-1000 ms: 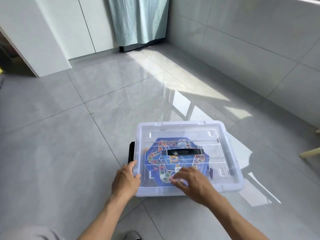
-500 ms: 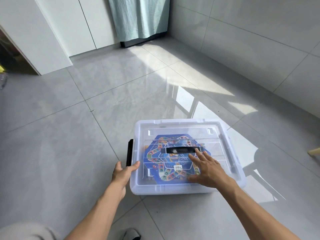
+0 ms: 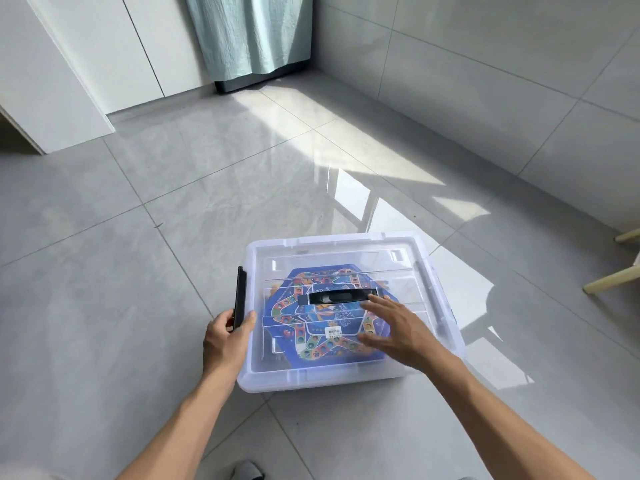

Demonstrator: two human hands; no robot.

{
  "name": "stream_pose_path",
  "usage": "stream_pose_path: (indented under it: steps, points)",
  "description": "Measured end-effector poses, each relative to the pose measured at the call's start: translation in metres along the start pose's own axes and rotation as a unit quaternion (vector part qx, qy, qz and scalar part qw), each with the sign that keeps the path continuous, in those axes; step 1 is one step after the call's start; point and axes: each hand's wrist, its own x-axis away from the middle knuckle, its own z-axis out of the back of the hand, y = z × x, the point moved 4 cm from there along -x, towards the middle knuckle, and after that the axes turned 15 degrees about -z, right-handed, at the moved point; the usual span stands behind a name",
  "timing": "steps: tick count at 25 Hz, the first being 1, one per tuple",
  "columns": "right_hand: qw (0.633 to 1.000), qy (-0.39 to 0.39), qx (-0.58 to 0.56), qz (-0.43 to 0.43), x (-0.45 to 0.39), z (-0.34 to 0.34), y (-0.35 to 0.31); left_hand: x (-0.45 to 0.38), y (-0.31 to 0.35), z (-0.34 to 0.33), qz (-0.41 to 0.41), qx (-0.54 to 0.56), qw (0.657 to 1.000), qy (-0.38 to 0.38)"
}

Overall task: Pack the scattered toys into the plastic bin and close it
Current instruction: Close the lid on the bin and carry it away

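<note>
A clear plastic bin (image 3: 346, 375) sits on the grey tile floor with its transparent lid (image 3: 332, 251) on top. A black carry handle (image 3: 341, 297) lies flat in the middle of the lid. Through the lid I see a blue board-game toy (image 3: 322, 327) with a barcode sticker. A black side latch (image 3: 239, 296) stands out from the bin's left side. My left hand (image 3: 227, 341) grips the lower end of that latch, thumb on the lid's edge. My right hand (image 3: 398, 329) rests flat on the lid, fingers straight, fingertips near the carry handle.
A tiled wall (image 3: 485, 81) runs along the right. Pale wooden furniture legs (image 3: 613, 278) stick in at the right edge. A teal curtain (image 3: 249, 36) and white cabinet doors (image 3: 104, 57) stand at the back. A grey shoe tip (image 3: 247, 471) shows at the bottom.
My left hand has moved from the bin's front-left corner up to the black side latch and closed round it. My right hand slid across the lid toward the carry handle.
</note>
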Motion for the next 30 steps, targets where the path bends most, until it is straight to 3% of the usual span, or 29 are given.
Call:
stream_pose_path:
  steps: [1, 3, 5, 7, 9, 11, 13, 15, 18, 20, 24, 30]
  points:
    - [0.993, 0.066, -0.088, -0.043, -0.003, 0.015, 0.014, 0.002, -0.005, -0.007, 0.004, -0.007, 1.000, -0.027]
    - [0.938, 0.162, -0.209, -0.223, -0.011, 0.033, 0.065, 0.005, -0.015, -0.013, 0.001, -0.040, 0.999, -0.034]
    - [0.871, 0.067, -0.318, -0.369, -0.018, 0.023, 0.121, 0.006, -0.014, -0.017, -0.015, -0.020, 1.000, 0.001]
    - [0.825, -0.010, -0.416, -0.383, -0.020, 0.013, 0.136, 0.008, -0.007, -0.021, -0.019, 0.006, 0.999, 0.025]
    - [0.843, 0.086, -0.389, -0.361, -0.022, 0.023, 0.129, 0.007, -0.003, -0.024, -0.021, 0.016, 0.999, 0.030]
    - [0.889, 0.205, -0.235, -0.336, -0.022, 0.034, 0.115, 0.003, -0.008, -0.026, -0.009, 0.017, 0.999, 0.027]
    - [0.903, 0.241, -0.160, -0.317, -0.015, 0.034, 0.102, 0.003, -0.011, -0.026, 0.009, 0.014, 0.999, 0.029]
    - [0.906, 0.210, -0.162, -0.331, -0.016, 0.035, 0.107, -0.001, -0.007, -0.022, 0.034, 0.030, 0.999, 0.030]
    - [0.882, 0.048, -0.309, -0.353, -0.033, 0.049, 0.117, -0.023, 0.007, -0.017, 0.107, 0.061, 0.992, 0.009]
    - [0.857, -0.027, -0.370, -0.357, -0.047, 0.051, 0.120, -0.040, 0.019, -0.018, 0.119, 0.006, 0.993, -0.012]
    - [0.846, 0.049, -0.396, -0.354, -0.089, 0.037, 0.119, -0.085, 0.047, -0.039, 0.073, -0.127, 0.989, 0.002]
    - [0.823, 0.075, -0.442, -0.350, -0.100, 0.105, 0.096, -0.128, 0.153, -0.019, 0.043, -0.099, 0.994, -0.029]
